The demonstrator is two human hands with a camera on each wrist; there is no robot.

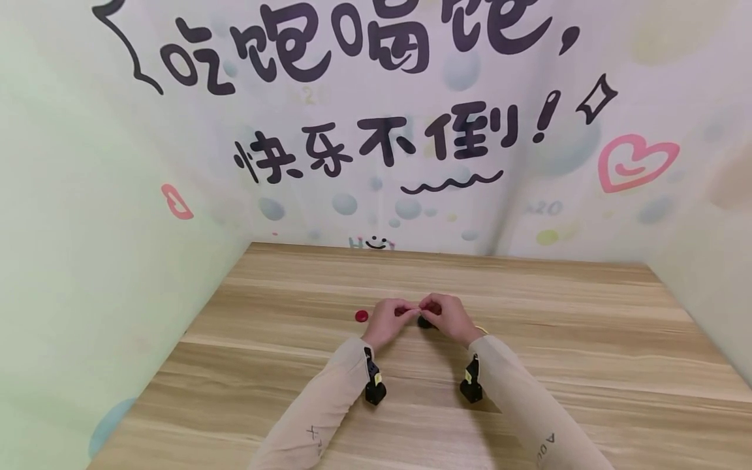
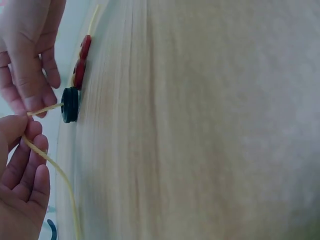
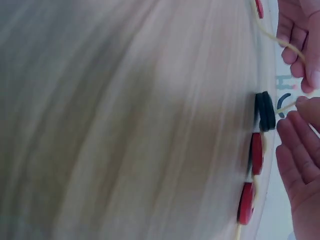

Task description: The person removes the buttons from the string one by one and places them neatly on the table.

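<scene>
My left hand [image 1: 386,322] and right hand [image 1: 449,317] meet above the table, fingertips nearly touching. Between thumb and fingers, each pinches a thin yellow cord [image 2: 61,173]. From the pinch the cord runs into two dark, button-like discs [image 3: 265,111] lying face to face, which sit just below the hands. Farther along, two red button-like discs [image 2: 80,74] hang on the same cord, on the right hand's side. In the head view the right hand partly covers the dark discs [image 1: 424,322] and hides those two red ones. Another red disc [image 1: 361,316] lies left of my left hand.
The wood-grain table [image 1: 282,287] extends around both hands. Behind it hangs a printed backdrop [image 1: 376,150] with black writing, and pale side walls flank the table. A small black camera [image 1: 375,392] is strapped at each wrist.
</scene>
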